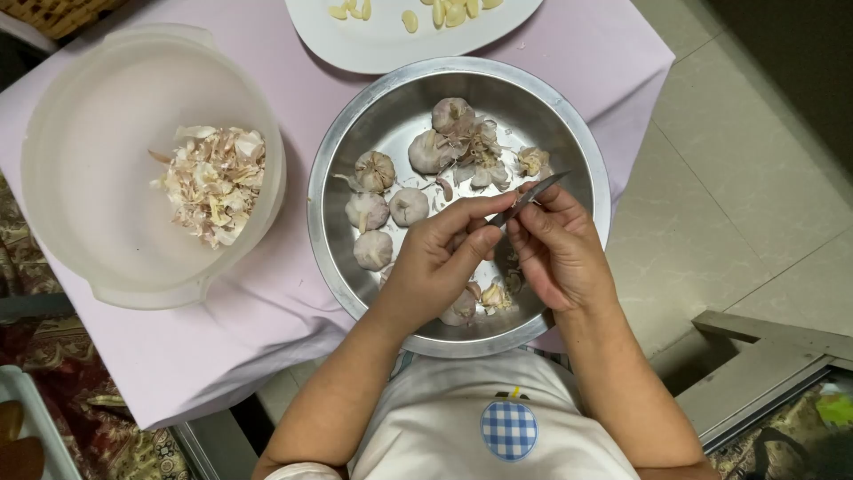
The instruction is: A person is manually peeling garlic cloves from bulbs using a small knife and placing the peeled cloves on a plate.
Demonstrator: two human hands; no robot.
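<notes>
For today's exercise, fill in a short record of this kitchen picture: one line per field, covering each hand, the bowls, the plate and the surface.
Left hand: pinches something small, hidden by the fingers, over the steel bowl
Right hand: grips a small knife, blade pointing up and away
Steel bowl: whole garlic bulbs and loose skins
Plastic bowl: heap of garlic peels
White plate: peeled cloves
Surface: table with lilac cloth

my little table's got a pale lilac cloth (267, 329) over it | steel bowl (355, 133) sits in the middle in front of me | frosted plastic tub (89, 116) just to its left | white plate (373, 44) at the far edge
</notes>
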